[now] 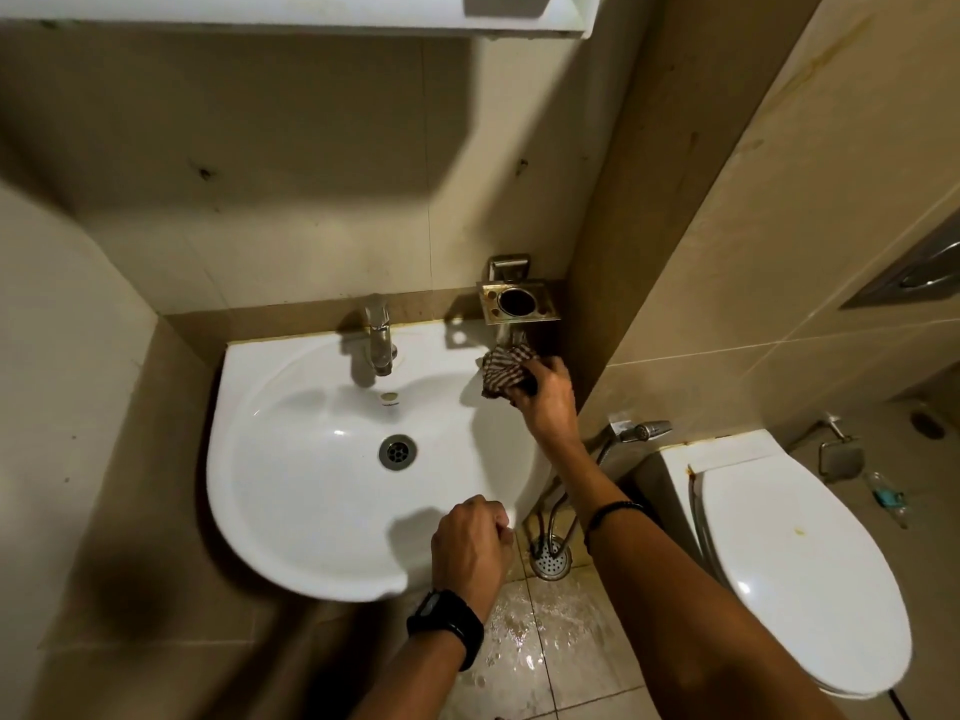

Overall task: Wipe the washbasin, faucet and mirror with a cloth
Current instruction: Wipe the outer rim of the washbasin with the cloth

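A white washbasin fills the middle of the head view, with a chrome faucet at its back rim and a drain in the bowl. My right hand grips a crumpled striped cloth on the basin's back right corner, just under a metal wall holder. My left hand is curled over the basin's front right rim. A white cabinet or mirror frame edge shows along the top; the mirror glass itself is out of view.
A rusty metal cup holder juts from the wall above the cloth. A toilet with closed lid stands at the right, a spray hose beside it. The floor tiles below are wet around a floor drain. Walls enclose the basin left and right.
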